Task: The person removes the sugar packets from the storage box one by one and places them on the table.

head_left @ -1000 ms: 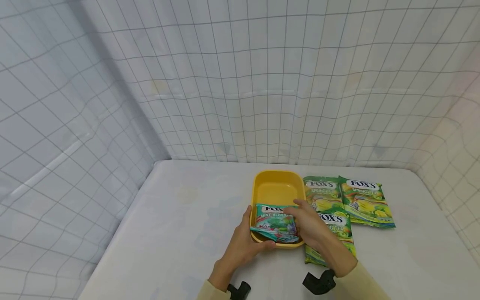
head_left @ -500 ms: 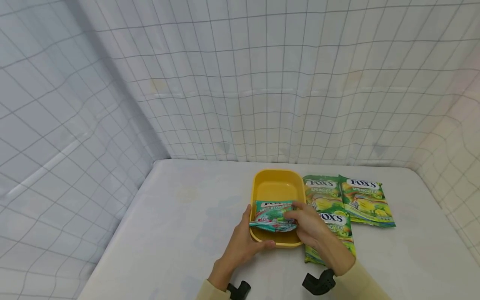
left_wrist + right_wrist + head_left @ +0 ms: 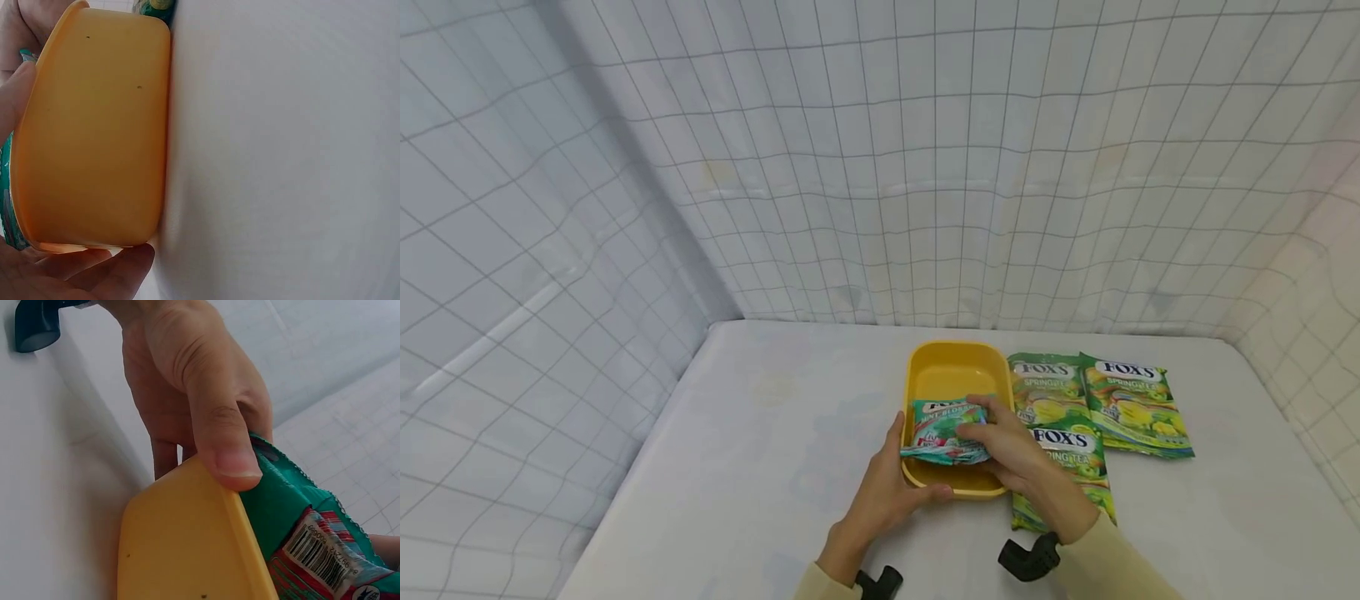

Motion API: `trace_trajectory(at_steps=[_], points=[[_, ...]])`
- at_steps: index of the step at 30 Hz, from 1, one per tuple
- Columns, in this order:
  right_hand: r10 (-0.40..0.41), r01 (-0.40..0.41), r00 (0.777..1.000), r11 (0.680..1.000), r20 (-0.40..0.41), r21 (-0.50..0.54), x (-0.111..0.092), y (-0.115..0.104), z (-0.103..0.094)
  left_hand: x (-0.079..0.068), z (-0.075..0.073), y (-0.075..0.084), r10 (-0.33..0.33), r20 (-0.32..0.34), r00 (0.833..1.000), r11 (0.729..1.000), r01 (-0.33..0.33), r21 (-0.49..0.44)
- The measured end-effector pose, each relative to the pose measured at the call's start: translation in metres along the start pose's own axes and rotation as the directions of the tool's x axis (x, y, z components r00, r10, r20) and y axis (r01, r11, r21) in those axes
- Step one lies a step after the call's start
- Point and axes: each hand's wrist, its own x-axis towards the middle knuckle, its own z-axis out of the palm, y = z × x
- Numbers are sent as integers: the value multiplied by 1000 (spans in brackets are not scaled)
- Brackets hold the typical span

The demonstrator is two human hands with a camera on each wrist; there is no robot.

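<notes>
A yellow plastic tub [image 3: 958,379] stands on the white-covered table. My left hand [image 3: 886,485] grips its near left corner, thumb along the near rim and fingers on the left side; the left wrist view shows the tub's outer wall [image 3: 100,137] between them. Inside, over the near half, a teal Fox's Mint Blossom candy bag [image 3: 943,432] sits with its near edge crumpled. My right hand [image 3: 1018,450] holds this bag at its right side, thumb on top. In the right wrist view the right thumb [image 3: 234,462] overlaps the tub rim, with the bag's barcode side [image 3: 319,547] beyond.
Several green Fox's Spring Tea candy bags lie right of the tub: one at the back [image 3: 1045,387], another farther right [image 3: 1135,404], and one nearer [image 3: 1075,467] under the right forearm. White grid-patterned curtains [image 3: 955,208] enclose the table's back and sides.
The Mint Blossom bag has shifted away from the tub's near wall, toward the middle, its near edge bunching up. My right hand has moved slightly left with it. The left hand keeps its grip.
</notes>
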Motion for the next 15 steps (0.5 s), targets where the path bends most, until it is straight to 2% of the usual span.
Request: trace_trajectory(at_steps=[8, 12, 15], points=[[-2, 0, 1000, 999, -30, -43, 12, 2, 1, -1, -1, 2, -16, -8, 1000, 1000, 16, 8], [3, -8, 999, 995, -49, -100, 18, 5, 2, 0, -1, 1, -7, -9, 1000, 1000, 7, 5], [-28, 12, 995, 987, -97, -158, 20, 9, 4, 0, -1, 1, -12, -5, 1000, 1000, 12, 6]])
